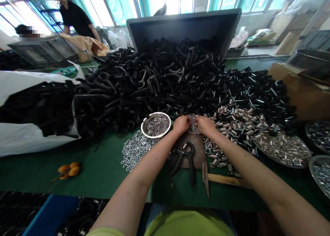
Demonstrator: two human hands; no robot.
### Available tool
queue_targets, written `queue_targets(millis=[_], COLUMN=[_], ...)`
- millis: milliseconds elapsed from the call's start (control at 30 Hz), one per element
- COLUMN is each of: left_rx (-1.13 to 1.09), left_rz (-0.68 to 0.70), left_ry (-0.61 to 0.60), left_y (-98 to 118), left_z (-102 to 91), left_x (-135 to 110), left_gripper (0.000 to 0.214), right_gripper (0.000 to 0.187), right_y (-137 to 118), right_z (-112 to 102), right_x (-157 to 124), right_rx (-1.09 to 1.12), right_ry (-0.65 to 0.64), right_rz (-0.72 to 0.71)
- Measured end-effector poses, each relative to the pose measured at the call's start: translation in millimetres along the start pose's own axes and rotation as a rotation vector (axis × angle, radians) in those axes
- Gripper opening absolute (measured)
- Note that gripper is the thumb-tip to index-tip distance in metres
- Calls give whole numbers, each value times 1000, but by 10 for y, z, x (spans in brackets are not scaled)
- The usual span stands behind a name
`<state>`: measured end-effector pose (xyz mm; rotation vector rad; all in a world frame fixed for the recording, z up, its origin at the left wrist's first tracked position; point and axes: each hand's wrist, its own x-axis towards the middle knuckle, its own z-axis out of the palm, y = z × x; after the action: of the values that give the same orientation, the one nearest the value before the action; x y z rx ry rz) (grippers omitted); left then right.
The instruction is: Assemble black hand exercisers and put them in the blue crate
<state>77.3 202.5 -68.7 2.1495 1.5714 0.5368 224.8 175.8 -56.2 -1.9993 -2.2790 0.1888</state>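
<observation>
1. Currently, we find the left hand [181, 123] and right hand [205, 125] both pinching into a small heap of metal parts [193, 123], just beyond the wooden board [197, 147] on the table [103, 167].
2. We judge the parts light, stiff, slippery and best taken by fingertip.
3. Room is tight: steel dish [156, 125] left, springs [232, 126] right, black handles [165, 81] behind; the table's near edge lies open.

Two hands, the left hand [181, 123] and the right hand [205, 125], are at work on one table [103, 167]. One assembled hand gripper [186, 157] lies flat. One round metal bowl [155, 125] holds small parts. Two co-workers [74, 17] stand behind. Handles, springs and nuts are too many to count.
</observation>
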Motion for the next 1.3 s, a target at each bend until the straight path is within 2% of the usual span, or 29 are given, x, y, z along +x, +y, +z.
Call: queue_targets(millis=[100,200,400,500,600,767,1000,1200,1300], left_rx=[-97,-211,-448,-386,-319,-352,-383,-383,-372], left_rz=[-29,-44,25,81,108,84,88,79,61], left_ry=[7,-25,-95,-58,-23,7,-59,-81,-97], left_y=[25,29,-67,-111,-127,-127,-148,-152,-135], left_z=[-79,-189,-402,-405,-323,-202,-219,-217,-235], left_x=[-36,-204,-969,-1340,-1540,-1586,-1555,-1525,-1511], left_gripper=[13,14,15,11,7,5,6,4,4], right_gripper=[24,23,22,23,19,8,6,9,4], right_y=[31,80,98,-10,-154,-307,-358,-431,-467], right_z=[-18,-65,-137,-115,-72,-17,-14,-80,-109], right_x=[-10,-16,-181,-400,-613,-741,-698,-622,-517], right_rx=[72,177,446,565,618,573,445,312,257], right_ry=[38,61,48,-13,-50,-27,-36,-115,-177], right_rz=[57,61,15,-56,-141,-248,-319,-337,-326])
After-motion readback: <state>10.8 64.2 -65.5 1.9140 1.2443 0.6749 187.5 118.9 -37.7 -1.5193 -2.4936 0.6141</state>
